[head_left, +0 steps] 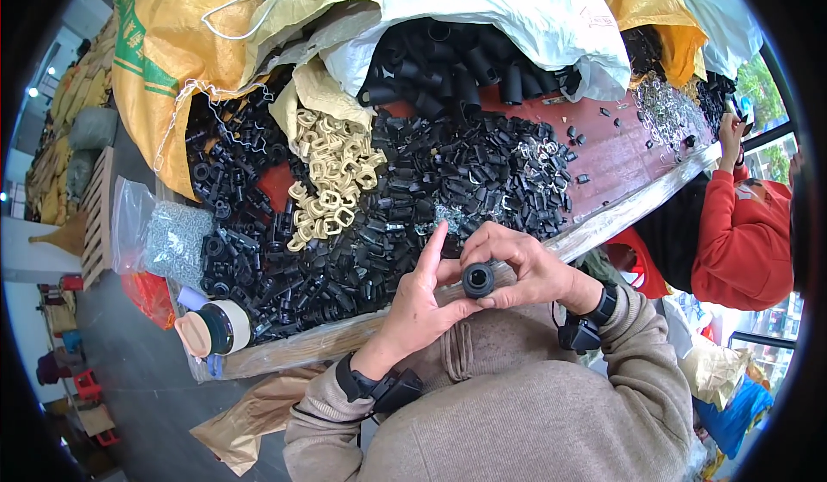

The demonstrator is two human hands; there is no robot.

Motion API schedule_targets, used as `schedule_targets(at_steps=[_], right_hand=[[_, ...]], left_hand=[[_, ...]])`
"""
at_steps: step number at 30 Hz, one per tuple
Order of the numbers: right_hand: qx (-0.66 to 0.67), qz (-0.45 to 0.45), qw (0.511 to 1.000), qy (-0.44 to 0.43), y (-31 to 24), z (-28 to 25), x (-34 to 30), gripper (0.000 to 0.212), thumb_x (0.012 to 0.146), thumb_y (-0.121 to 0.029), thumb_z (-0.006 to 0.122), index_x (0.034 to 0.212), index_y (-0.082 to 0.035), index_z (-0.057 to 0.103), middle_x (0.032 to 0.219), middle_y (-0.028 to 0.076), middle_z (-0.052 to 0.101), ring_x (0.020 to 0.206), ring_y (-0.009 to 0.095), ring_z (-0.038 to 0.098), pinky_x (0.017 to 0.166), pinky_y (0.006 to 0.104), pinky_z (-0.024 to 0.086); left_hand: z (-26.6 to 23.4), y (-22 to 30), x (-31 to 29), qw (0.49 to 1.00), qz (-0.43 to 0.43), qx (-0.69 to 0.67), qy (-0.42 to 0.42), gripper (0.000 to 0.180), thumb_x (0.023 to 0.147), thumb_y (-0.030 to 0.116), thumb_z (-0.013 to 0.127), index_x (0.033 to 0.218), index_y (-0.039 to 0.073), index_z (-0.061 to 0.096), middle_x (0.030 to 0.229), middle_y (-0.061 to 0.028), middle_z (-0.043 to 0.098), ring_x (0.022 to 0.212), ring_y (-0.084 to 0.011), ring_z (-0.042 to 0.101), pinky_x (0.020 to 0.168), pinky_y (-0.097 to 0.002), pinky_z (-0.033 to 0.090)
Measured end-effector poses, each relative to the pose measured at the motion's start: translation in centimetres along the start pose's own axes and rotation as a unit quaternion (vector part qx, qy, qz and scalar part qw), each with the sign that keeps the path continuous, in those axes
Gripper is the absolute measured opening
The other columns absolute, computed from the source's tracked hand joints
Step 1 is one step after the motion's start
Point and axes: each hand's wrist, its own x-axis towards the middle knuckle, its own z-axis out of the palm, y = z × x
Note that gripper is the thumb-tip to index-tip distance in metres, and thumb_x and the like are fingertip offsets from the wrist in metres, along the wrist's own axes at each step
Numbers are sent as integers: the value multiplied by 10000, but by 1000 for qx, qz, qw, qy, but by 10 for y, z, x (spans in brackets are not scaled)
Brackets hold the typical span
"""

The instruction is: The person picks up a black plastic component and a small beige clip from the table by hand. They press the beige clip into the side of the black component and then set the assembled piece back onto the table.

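In front of my chest, both hands hold a black tubular plastic part (477, 281), its round hollow end turned up toward me. My right hand (530, 267) curls around its right side, thumb on the near edge and fingers over the far edge. From the left, my left hand (418, 301) presses against it with thumb and bent fingers, while the index finger points up and away. Just beyond my hands lies a wide heap of small black plastic pieces (465, 167). Cream-coloured plastic loops (332, 180) spill out of a sack to its left.
A wooden rail (301, 344) edges the table near me. A lidded cup (226, 327) and a clear bag of small metal pieces (178, 241) stand at the left. Larger black tubes (431, 73) fill a white sack (508, 8). A person in red (745, 241) works at the right.
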Motion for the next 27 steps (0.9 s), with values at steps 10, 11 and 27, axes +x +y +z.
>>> schedule_targets(at_steps=[10, 11, 27], right_hand=[[-11, -5, 1000, -4, 0, -2, -5, 347, 653, -246, 728, 883, -23, 593, 916, 86, 561, 862, 211, 519, 757, 331, 401], [-7, -10, 1000, -7, -3, -5, -7, 347, 653, -246, 728, 883, -23, 593, 916, 86, 561, 862, 211, 519, 757, 331, 401], [-351, 451, 811, -126, 56, -84, -255, 420, 578, -207, 728, 929, -12, 604, 745, 113, 570, 684, 214, 568, 595, 292, 460]], left_hand=[[4, 7, -1, 1000, -14, -8, -9, 861, 712, 111, 688, 1339, 11, 108, 989, -104, 580, 921, -140, 543, 849, -291, 397], [6, 9, -1, 1000, -8, 9, -16, 830, 716, 111, 681, 1335, 11, 137, 993, -103, 582, 920, -140, 545, 849, -291, 400], [-130, 11, -10, 721, 84, 597, 343, 341, 733, 132, 584, 1047, 15, 525, 912, -138, 582, 828, -315, 552, 710, -368, 462]])
